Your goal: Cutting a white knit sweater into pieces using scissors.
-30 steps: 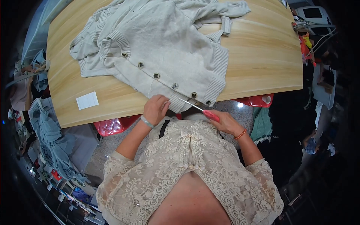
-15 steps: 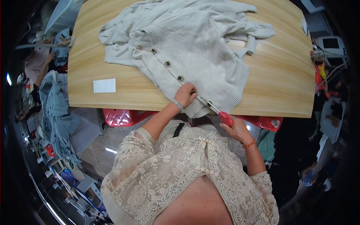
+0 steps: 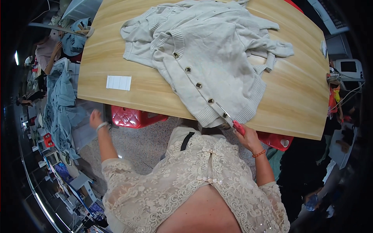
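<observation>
A pale grey knitted cardigan (image 3: 221,58) lies on the wooden table, its ribbed hem at the near edge and dark buttons (image 3: 199,85) running down its front. In my right hand (image 3: 249,139) are red-handled scissors (image 3: 238,127), their narrow metal blades resting over the lower front by the lowest button. My left hand (image 3: 96,119) is away from the cardigan, out past the table's near left edge. Its fingers are curled together, and whatever may be between them is too small to make out.
A white paper label (image 3: 119,82) lies on the wooden table (image 3: 155,100). Red stools (image 3: 132,117) stand under the near edge. Blue-grey garments (image 3: 61,105) are heaped at the left, where another person (image 3: 50,52) sits. A machine (image 3: 348,70) stands at the right.
My left hand has left the cardigan's button edge and swung out left, off the table. The scissors stay in my right hand near the hem. The view has shifted slightly.
</observation>
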Action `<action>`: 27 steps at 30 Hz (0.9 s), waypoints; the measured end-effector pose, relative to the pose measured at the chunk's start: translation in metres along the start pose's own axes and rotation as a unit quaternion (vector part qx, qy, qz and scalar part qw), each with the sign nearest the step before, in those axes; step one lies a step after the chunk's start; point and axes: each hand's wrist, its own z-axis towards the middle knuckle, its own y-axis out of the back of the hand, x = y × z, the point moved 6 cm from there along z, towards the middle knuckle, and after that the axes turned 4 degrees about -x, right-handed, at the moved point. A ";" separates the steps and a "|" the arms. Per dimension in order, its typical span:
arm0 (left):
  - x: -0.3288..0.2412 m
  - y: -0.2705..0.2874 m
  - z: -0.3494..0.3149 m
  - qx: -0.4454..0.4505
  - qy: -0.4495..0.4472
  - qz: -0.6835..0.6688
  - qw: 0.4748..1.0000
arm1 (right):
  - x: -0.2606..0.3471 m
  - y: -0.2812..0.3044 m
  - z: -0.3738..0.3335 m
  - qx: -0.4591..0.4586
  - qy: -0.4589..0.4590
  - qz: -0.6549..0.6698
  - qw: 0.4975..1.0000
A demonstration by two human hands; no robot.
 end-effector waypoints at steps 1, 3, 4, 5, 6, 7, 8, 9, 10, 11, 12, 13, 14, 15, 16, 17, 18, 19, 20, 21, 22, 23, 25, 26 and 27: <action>0.012 0.064 0.013 -0.142 0.021 0.097 0.985 | -0.005 0.000 0.004 -0.001 -0.004 0.002 1.000; 0.038 0.154 0.000 -0.241 0.131 0.142 0.951 | -0.015 0.000 0.005 -0.004 -0.010 0.001 1.000; 0.041 0.163 -0.022 -0.215 0.139 0.147 0.956 | -0.020 0.002 0.001 -0.013 -0.022 -0.015 1.000; 0.045 0.184 -0.058 -0.166 0.144 0.349 0.911 | -0.021 0.002 0.001 -0.020 -0.021 -0.022 0.999; 0.030 0.175 -0.106 -0.097 0.128 0.537 0.828 | -0.022 0.006 -0.002 -0.034 -0.031 -0.025 0.999; 0.028 0.171 -0.120 -0.092 0.125 0.542 0.826 | -0.018 0.008 0.002 -0.016 -0.018 -0.023 0.999; 0.039 0.164 -0.134 -0.073 0.107 0.566 0.814 | -0.016 0.009 0.005 -0.014 -0.010 -0.021 1.000; 0.058 0.158 -0.148 -0.055 0.089 0.589 0.802 | -0.015 0.009 0.009 -0.010 0.000 -0.020 1.000; 0.080 0.148 -0.159 -0.036 0.071 0.610 0.788 | -0.016 0.008 0.011 0.007 -0.012 -0.026 1.000; 0.102 0.142 -0.167 -0.018 0.053 0.632 0.773 | -0.017 0.009 0.012 0.011 -0.015 -0.024 1.000; 0.136 0.117 -0.171 0.088 0.108 0.380 0.914 | -0.018 0.007 0.015 0.021 -0.003 -0.013 1.000; 0.130 0.034 -0.207 0.211 0.036 0.321 0.922 | -0.021 0.007 0.012 0.015 -0.003 -0.021 1.000; 0.065 -0.068 -0.265 0.337 0.013 0.211 0.917 | -0.026 0.010 0.007 0.003 -0.022 -0.030 0.999; 0.028 -0.120 -0.302 0.399 -0.044 0.117 0.908 | -0.022 0.011 0.008 0.016 -0.019 -0.028 0.999; -0.017 -0.172 -0.343 0.472 -0.101 0.119 0.867 | -0.022 0.011 0.007 0.023 -0.025 -0.027 0.999; -0.054 -0.209 -0.382 0.522 -0.097 0.113 0.840 | -0.021 0.013 0.006 0.024 -0.025 -0.027 0.999; -0.089 -0.240 -0.416 0.567 -0.219 0.083 0.789 | -0.020 0.014 0.005 0.025 -0.029 -0.029 0.999; -0.106 -0.262 -0.445 0.621 -0.253 0.079 0.738 | -0.020 0.014 0.004 0.025 -0.033 -0.029 0.999; -0.121 -0.278 -0.471 0.616 -0.315 0.043 0.721 | -0.020 0.013 0.002 0.025 -0.034 -0.029 0.999; -0.133 -0.289 -0.490 0.610 -0.375 0.006 0.698 | -0.021 0.014 -0.001 0.021 -0.033 -0.026 0.999; -0.132 -0.298 -0.495 0.614 -0.374 0.005 0.695 | -0.023 0.014 -0.004 0.017 -0.033 -0.021 0.999; -0.126 -0.308 -0.502 0.620 -0.379 0.040 0.686 | -0.024 0.014 -0.008 0.014 -0.042 -0.018 0.999; -0.111 -0.323 -0.504 0.635 -0.342 0.101 0.685 | -0.019 0.012 -0.013 0.010 -0.014 -0.016 1.000; -0.103 -0.331 -0.502 0.659 -0.309 0.118 0.676 | -0.022 0.010 -0.013 -0.001 -0.018 -0.006 1.000; -0.098 -0.336 -0.499 0.682 -0.274 0.134 0.665 | -0.017 0.010 -0.011 -0.005 -0.020 -0.006 1.000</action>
